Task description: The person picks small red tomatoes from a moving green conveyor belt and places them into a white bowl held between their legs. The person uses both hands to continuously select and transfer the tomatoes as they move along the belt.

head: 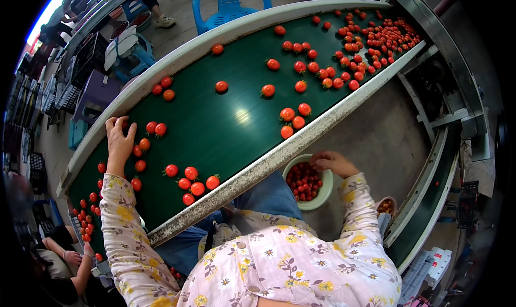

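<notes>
Cherry tomatoes (197, 189) lie scattered over a green conveyor belt (225, 129) in front of me. My left hand (119, 142) reaches across the belt to its far rail. A tomato (125, 125) shows between the thumb and fingers, mostly covered by them. Below the near side of the belt, my right hand (335, 163) is over the rim of a pale green bucket (322, 197). Small dark red tomatoes (303, 180) fill much of that bucket. The right fingers are curled and blurred, so whether they hold anything is unclear.
Pale rails (258, 166) edge the belt. A second belt (427, 198) runs at the right, with a small container of yellowish fruit (386, 206) beside it. A blue plastic chair (229, 13) stands beyond the far rail. Another person's arms (76, 262) are at the lower left.
</notes>
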The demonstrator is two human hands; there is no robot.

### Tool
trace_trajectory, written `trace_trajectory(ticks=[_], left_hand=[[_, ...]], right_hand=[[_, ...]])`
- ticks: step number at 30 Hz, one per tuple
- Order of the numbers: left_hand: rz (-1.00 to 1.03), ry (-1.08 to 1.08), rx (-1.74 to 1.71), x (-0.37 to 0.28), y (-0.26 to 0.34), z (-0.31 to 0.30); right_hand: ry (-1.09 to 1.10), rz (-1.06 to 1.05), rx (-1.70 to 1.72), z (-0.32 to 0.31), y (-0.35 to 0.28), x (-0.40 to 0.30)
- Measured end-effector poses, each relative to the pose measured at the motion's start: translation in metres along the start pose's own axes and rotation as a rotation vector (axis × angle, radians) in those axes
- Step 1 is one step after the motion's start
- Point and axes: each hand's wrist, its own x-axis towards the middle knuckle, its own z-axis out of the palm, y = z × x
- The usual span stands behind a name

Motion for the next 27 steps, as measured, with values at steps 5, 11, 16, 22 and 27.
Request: trace_trajectory(ticks=[5,11,16,22,27], left_hand=[[0.019,-0.091,-0.083,-0.016,0.025,-0.002],[0.008,-0.184,-0.191,-0.038,0.074,-0.027],[0.133,-0.128,-0.067,-0.069,0.094,-0.046],[0.129,-0.134,-0.049,-0.082,0.117,-0.037],[0.124,-0.133,-0.03,-0.077,0.124,-0.031]], right_hand=[[-0.082,-0.356,-0.231,-0.007,-0.157,-0.049],[0.797,-0.467,-1.15,-0.054,-0.191,0.035],[0.574,-0.224,-1.301,-0.041,-0.199,0.078],[0.393,-0.362,-1.276,0.01,-0.216,0.084],[0.216,-0.622,-1.217,0.04,-0.211,0.089]])
